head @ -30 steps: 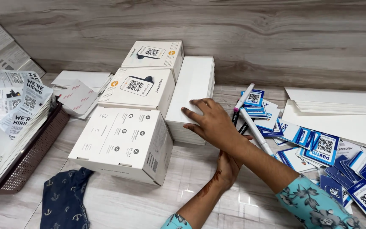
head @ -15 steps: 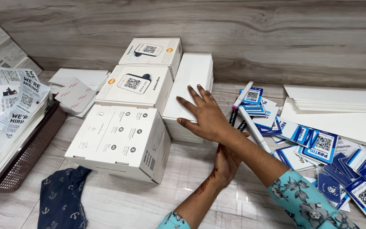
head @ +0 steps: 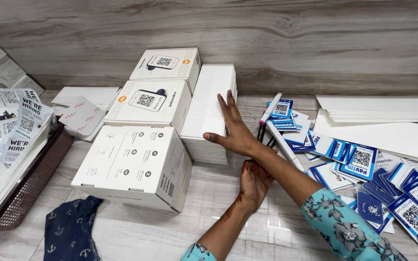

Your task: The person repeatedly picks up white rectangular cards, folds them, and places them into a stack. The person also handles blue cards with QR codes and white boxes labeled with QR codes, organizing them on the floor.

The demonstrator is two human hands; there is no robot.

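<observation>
Crossing at the wrists, both arms worked over the middle of the desk [head: 136, 237]. The right hand [head: 235, 130] reached over the left, fingers straight and spread, palm flat against the right edge of a tall stack of white cards [head: 209, 113]. That grip was released: nothing clasped, only pressing the stack's side, likely to square it or keep it tight against the boxes. The stack stood at mid-desk, just right of three white boxes.

The left hand [head: 253, 182] lay lower, under the right forearm, fingers loosely curled toward the stack's near corner. Whether it touched the stack or only the desk could not be told; it held nothing visible.

The boxes ran in a line away from the camera: near box [head: 131, 166], middle box [head: 148, 104], far box [head: 168, 65], each touching the next. White pens [head: 279, 135] lay just right of the right hand, partly on scattered blue-and-white code cards [head: 364, 159]. White sheets [head: 378, 108] were stacked at far right. At left, a brown basket [head: 30, 183] held piled leaflets [head: 10, 130]. Dark blue cloth [head: 71, 232] lay on the desk's near edge.
</observation>
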